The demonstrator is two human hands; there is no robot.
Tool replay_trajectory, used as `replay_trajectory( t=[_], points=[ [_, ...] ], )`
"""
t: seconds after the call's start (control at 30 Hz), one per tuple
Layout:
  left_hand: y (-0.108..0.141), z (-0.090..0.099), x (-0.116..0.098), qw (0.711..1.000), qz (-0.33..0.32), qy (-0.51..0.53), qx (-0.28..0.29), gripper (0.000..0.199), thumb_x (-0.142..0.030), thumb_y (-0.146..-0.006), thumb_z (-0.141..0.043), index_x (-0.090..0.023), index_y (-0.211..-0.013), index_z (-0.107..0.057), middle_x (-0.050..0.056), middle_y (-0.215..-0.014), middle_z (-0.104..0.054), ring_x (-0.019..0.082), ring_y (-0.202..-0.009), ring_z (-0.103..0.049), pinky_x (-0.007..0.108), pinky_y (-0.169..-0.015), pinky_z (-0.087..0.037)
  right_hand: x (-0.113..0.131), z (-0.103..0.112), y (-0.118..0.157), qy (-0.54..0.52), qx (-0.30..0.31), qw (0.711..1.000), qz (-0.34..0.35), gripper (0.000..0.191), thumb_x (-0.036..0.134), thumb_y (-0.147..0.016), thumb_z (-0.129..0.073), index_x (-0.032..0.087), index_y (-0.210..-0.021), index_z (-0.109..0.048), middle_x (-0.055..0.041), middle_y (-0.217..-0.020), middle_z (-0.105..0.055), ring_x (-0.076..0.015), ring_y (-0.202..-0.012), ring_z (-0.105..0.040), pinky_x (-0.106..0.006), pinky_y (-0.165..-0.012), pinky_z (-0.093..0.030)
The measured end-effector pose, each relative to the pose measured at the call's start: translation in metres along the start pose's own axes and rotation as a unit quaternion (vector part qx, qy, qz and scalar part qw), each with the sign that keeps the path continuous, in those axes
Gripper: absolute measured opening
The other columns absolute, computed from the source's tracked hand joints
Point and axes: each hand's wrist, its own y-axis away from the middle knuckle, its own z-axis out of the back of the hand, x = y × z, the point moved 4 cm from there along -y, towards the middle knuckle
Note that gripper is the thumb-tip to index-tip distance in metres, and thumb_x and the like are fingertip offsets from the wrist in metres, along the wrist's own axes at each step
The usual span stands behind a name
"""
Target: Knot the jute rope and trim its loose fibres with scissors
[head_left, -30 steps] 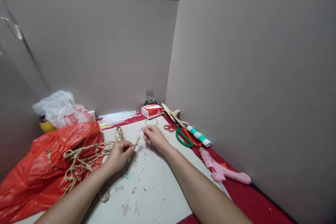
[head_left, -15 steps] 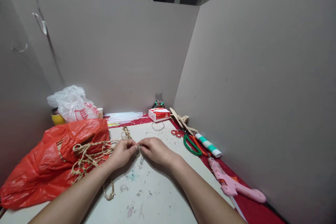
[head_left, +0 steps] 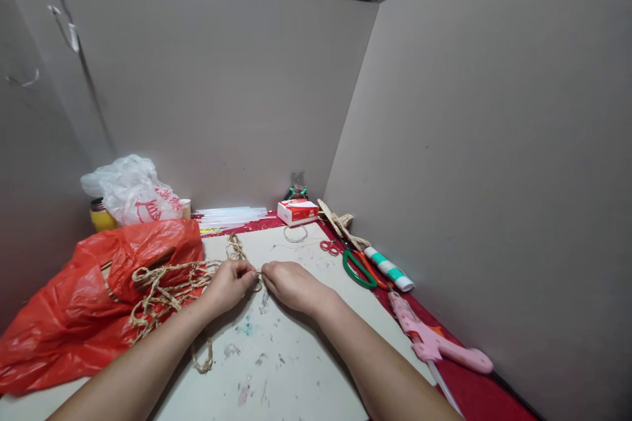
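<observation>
Cord of tan twisted straw, pinched by left hand and right hand, may snag if tugged, being tangled at left.

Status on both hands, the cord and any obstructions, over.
Left hand pinching cord. Right hand close by, grip unclear. Possible snag: red bag under some cord.
</observation>
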Motion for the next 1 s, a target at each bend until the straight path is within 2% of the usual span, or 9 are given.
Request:
replay_trajectory(
  t=[0.17, 0.3, 0.37, 0.47, 0.57, 0.63, 0.77, 0.87, 1.0],
  points=[
    [-0.002, 0.0, 0.003, 0.999, -0.015, 0.029, -0.005, 0.021, -0.031, -0.076, -0.053, -0.015, -0.062, -0.057, -0.002, -0.056, -0.048, 0.011, -0.056, -0.042, 0.024, -0.056, -0.033, -0.006, -0.005, -0.004, -0.053, -0.041, 0.998, -0.015, 0.02, 0.023, -0.086, -0.04, 0.018, -0.077, -0.057, -0.0036, -0.072, -0.063, -0.0134, -0.062, -0.05, -0.026, -0.058, -0.026],
    [-0.003, 0.0, -0.001, 0.997, -0.022, 0.068, -0.016, 0.022, -0.033, -0.076, -0.055, -0.014, -0.067, -0.06, -0.001, -0.059, -0.054, 0.012, -0.058, -0.046, 0.025, -0.059, -0.037, -0.009, -0.013, -0.013, -0.203, -0.113, 0.971, -0.048, 0.022, 0.024, -0.081, -0.042, 0.018, -0.06, -0.046, 0.0014, -0.057, -0.048, -0.0114, -0.057, -0.04, -0.025, -0.056, -0.026],
    [-0.004, 0.002, -0.002, 0.996, -0.024, 0.074, -0.035, 0.022, -0.033, -0.076, -0.056, -0.013, -0.071, -0.062, 0.0, -0.061, -0.056, 0.012, -0.059, -0.047, 0.025, -0.06, -0.037, -0.012, -0.016, -0.017, -0.352, -0.142, 0.922, -0.08, 0.022, 0.024, -0.077, -0.042, 0.019, -0.055, -0.039, 0.0039, -0.052, -0.039, -0.0102, -0.053, -0.036, -0.024, -0.053, -0.026],
    [-0.004, 0.005, -0.002, 0.995, -0.021, 0.078, -0.051, 0.021, -0.033, -0.076, -0.057, -0.013, -0.07, -0.062, -0.001, -0.061, -0.056, 0.011, -0.058, -0.046, 0.024, -0.06, -0.037, -0.028, -0.016, -0.017, -0.588, -0.175, 0.77, -0.175, 0.017, 0.027, -0.073, -0.039, 0.022, -0.058, -0.033, 0.0079, -0.049, -0.026, -0.0084, -0.043, -0.022, -0.022, -0.043, -0.02],
    [-0.004, 0.007, 0.001, 0.994, -0.005, 0.087, -0.064, 0.022, -0.033, -0.076, -0.059, -0.014, -0.065, -0.06, -0.001, -0.058, -0.054, 0.01, -0.055, -0.045, 0.023, -0.057, -0.035, -0.048, -0.006, -0.013, -0.625, -0.215, 0.723, -0.2, 0.014, 0.031, -0.076, -0.034, 0.023, -0.064, -0.031, 0.009, -0.052, -0.021, -0.0084, -0.041, -0.019, -0.021, -0.04, -0.017],
    [-0.005, 0.007, 0.004, 0.993, 0.005, 0.094, -0.069, 0.023, -0.034, -0.075, -0.06, -0.014, -0.065, -0.06, -0.001, -0.058, -0.054, 0.009, -0.054, -0.043, 0.023, -0.055, -0.034, -0.059, -0.002, -0.011, -0.585, -0.249, 0.745, -0.201, 0.013, 0.033, -0.077, -0.039, 0.022, -0.07, -0.041, 0.0076, -0.053, -0.031, -0.0089, -0.043, -0.029, -0.02, -0.042, -0.023],
    [-0.006, 0.005, 0.008, 0.993, 0.024, 0.102, -0.054, 0.026, -0.038, -0.074, -0.061, -0.014, -0.065, -0.059, -0.002, -0.055, -0.051, 0.009, -0.051, -0.04, 0.022, -0.051, -0.03, -0.054, 0.0, -0.005, -0.315, -0.32, 0.871, -0.199, 0.035, 0.029, -0.077, -0.053, 0.02, -0.111, -0.056, -0.0046, -0.086, -0.063, -0.0158, -0.069, -0.056, -0.028, -0.066, -0.044],
    [-0.006, 0.004, 0.009, 0.992, 0.032, 0.115, -0.039, 0.028, -0.042, -0.073, -0.062, -0.015, -0.066, -0.059, -0.004, -0.051, -0.048, 0.008, -0.048, -0.037, 0.022, -0.05, -0.028, -0.026, 0.0, -0.006, -0.221, -0.28, 0.932, -0.068, 0.049, 0.03, -0.085, -0.051, 0.024, -0.133, -0.045, -0.0095, -0.121, -0.059, -0.0175, -0.085, -0.061, -0.032, -0.082, -0.045],
    [-0.005, 0.004, 0.009, 0.989, 0.05, 0.138, -0.021, 0.029, -0.043, -0.072, -0.062, -0.014, -0.067, -0.059, -0.008, -0.045, -0.039, 0.006, -0.042, -0.029, 0.022, -0.045, -0.022, -0.001, -0.001, -0.005, -0.197, -0.184, 0.957, 0.108, 0.037, 0.028, -0.09, -0.048, 0.027, -0.126, -0.054, -0.0057, -0.119, -0.062, -0.0164, -0.102, -0.059, -0.029, -0.087, -0.044]
  ],
)
